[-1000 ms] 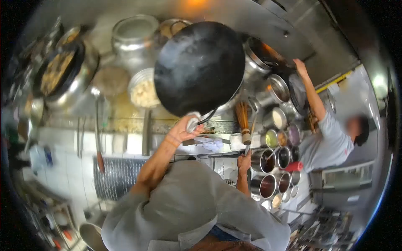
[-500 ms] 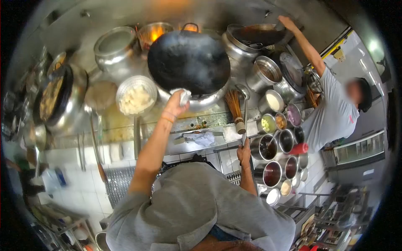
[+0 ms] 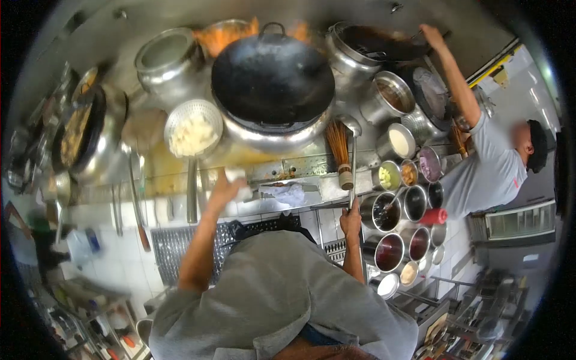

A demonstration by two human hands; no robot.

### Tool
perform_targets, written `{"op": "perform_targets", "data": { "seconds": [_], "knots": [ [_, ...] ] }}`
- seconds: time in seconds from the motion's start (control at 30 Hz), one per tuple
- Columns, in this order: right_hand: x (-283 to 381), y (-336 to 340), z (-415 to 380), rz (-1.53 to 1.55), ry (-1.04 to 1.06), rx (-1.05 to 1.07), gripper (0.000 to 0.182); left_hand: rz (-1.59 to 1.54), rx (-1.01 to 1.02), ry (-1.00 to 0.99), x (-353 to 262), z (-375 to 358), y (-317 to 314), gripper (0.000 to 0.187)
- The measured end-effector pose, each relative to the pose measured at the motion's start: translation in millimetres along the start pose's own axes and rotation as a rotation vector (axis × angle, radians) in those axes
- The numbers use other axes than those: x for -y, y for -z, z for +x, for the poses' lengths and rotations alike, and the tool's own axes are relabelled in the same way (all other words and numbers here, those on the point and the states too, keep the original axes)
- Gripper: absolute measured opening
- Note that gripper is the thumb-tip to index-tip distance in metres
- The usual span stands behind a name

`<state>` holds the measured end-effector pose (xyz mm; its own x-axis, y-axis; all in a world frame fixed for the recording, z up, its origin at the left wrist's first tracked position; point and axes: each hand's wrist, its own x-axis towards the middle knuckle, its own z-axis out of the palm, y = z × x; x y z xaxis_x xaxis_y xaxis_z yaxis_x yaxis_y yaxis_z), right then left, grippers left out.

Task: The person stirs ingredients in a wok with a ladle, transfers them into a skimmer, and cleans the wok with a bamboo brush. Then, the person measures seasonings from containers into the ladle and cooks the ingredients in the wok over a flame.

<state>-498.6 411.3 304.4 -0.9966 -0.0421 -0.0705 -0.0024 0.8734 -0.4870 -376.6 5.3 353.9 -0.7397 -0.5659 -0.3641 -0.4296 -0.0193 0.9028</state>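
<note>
Here at nine o'clock from mid-view we have the left hand (image 3: 224, 191), blurred, a bunched white cloth (image 3: 239, 179) gripped in its fingers, well apart from the wok (image 3: 273, 78). That wok sits at twelve, dark and hazy inside, on a shiny metal stand (image 3: 273, 138), with flames (image 3: 219, 39) beyond its rim at eleven. Over at four, we see the right hand (image 3: 350, 221) closed narrowly around the handle of a ladle (image 3: 352, 129), its bowl up towards one, a bristle brush (image 3: 338, 147) just beside at two. Pale chunks (image 3: 193, 134) fill a strainer (image 3: 192, 105) at ten.
</note>
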Motion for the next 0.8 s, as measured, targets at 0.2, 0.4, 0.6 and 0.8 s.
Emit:
{"op": "perform_targets", "data": {
  "seconds": [0.2,0.4,0.6,0.8],
  "knots": [
    [-21,-3,10,0.102,0.031,0.033,0.069,0.616,-0.355,-0.372,44,-50,-1,0.061],
    [-8,25,12,0.365,0.083,0.018,0.05,0.525,-0.371,-0.225,26,-58,0,0.055],
    [16,58,7,0.65,0.116,0.115,0.026,0.699,-0.654,-0.436,-7,-83,47,0.051],
    [110,82,-7,0.908,-0.009,0.266,0.023,-0.484,0.078,0.278,35,-37,104,0.03]
  ]
}}
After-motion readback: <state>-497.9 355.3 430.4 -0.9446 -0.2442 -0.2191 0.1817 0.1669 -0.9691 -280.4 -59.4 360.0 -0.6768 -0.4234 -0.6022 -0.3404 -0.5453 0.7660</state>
